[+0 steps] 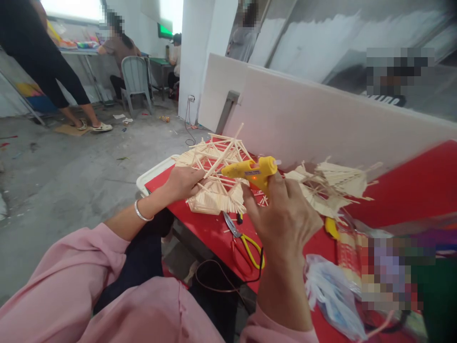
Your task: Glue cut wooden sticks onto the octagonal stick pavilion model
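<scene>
Nearest the camera are the pink sleeves [107, 290] of the person, both arms reaching forward over a red surface [410, 190]. The right hand [285, 216] is closed around the handle of a yellow glue gun [252, 171], seen from the back with the fingers wrapped round the grip; a small orange light glows on the gun's body. The gun's long axis runs nearly level, its nozzle pointing left towards the stick model [216, 176], which lies just beyond and to the left of that hand, the nozzle at or almost at its sticks. The left hand [183, 183], with a silver bangle at the wrist, is curled on the near left edge of the model, steadying it, and is the nearer hand to the model's body. The model is a pale lattice of thin wooden sticks, with fan-like bundles at the bottom and crossing struts rising to a peak; it rests on the surface near its left corner. Between the hands, closer in, lie scissors with yellow handles [244, 243] and a dark cord trailing off the edge. A second stick piece [332, 186] lies to the right, and a clear plastic bag [332, 295] near the right forearm. Behind stands a white board [321, 119]; farther off, people sit and stand beside a grey chair [135, 78].
</scene>
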